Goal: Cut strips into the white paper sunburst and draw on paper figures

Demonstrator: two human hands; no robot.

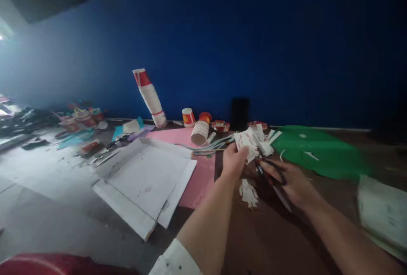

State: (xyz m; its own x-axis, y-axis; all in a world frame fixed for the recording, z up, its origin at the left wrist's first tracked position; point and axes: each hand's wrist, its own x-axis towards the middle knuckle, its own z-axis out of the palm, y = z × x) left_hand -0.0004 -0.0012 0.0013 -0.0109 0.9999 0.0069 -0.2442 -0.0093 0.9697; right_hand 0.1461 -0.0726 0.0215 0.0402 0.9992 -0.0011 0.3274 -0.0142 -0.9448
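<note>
– Where is the paper (245, 144) held?
– Above the table (254, 243), just beside the strips (261, 136) and to the left of the green sheet (330, 152). It is pinched at its near side by the left hand (234, 162), whose grip is clamped on it.

– And the scissors (281, 174)?
– They are held at the paper's right by the right hand (295, 183), its grip closed round them. Whether the paper is being bitten at this instant cannot be told for sure, as that part is blurred.

– How is a clean cut best made?
– The drawn outline should be kept in sight, and the paper turned into the scissors rather than the wrist twisted. Short snips are best used on curves, longer ones on straighter runs. The paper should be held taut close to the cut, since it is likely to bend.

– Should anything else be watched?
– The cut-out (248, 192) lying on the table, just nearer than the hands, should be left uncreased.
</note>
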